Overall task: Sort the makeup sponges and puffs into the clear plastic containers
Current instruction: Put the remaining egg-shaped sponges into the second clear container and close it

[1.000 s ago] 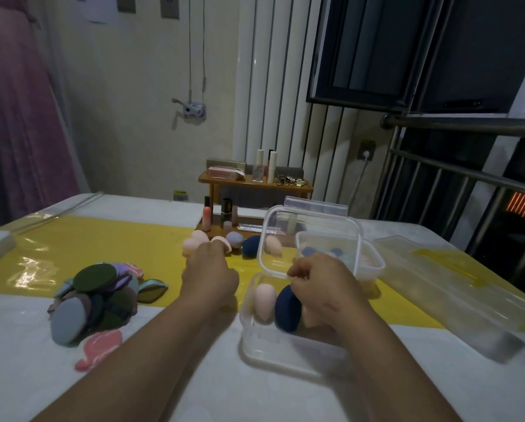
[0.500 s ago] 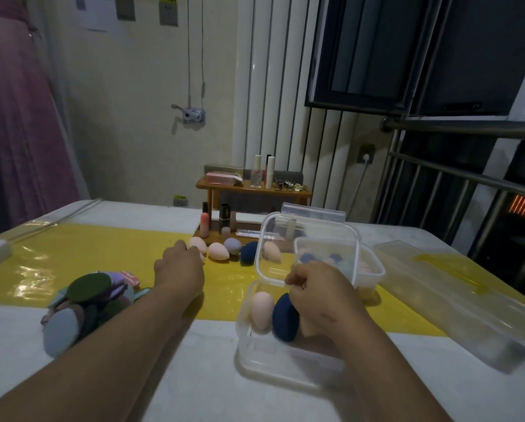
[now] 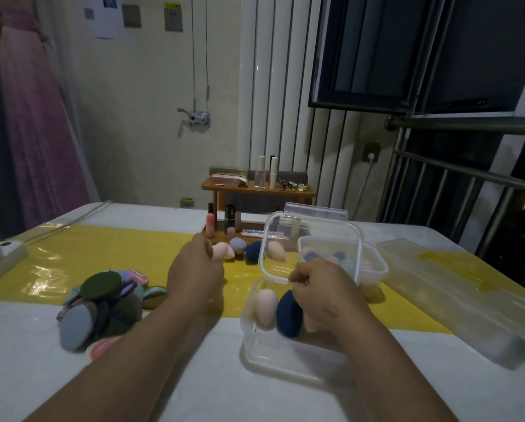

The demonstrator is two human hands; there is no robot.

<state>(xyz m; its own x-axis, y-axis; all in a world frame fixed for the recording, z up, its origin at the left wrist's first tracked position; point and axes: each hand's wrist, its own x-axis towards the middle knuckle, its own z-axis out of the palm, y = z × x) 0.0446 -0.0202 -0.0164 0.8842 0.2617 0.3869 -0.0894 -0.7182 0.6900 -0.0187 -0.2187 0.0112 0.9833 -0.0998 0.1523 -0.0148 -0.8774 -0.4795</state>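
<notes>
Your right hand (image 3: pixel 322 289) pinches the lid (image 3: pixel 311 236) upright, leaving the near container (image 3: pixel 285 357) open for loading. Your left hand (image 3: pixel 194 269) seemingly touches the pink sponge (image 3: pixel 223 252) farther out; I cannot tell if it grips.

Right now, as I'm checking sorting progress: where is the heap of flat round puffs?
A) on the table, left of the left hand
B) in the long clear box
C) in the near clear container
A: the puffs lie heaped on the table, left of the left hand.
</notes>
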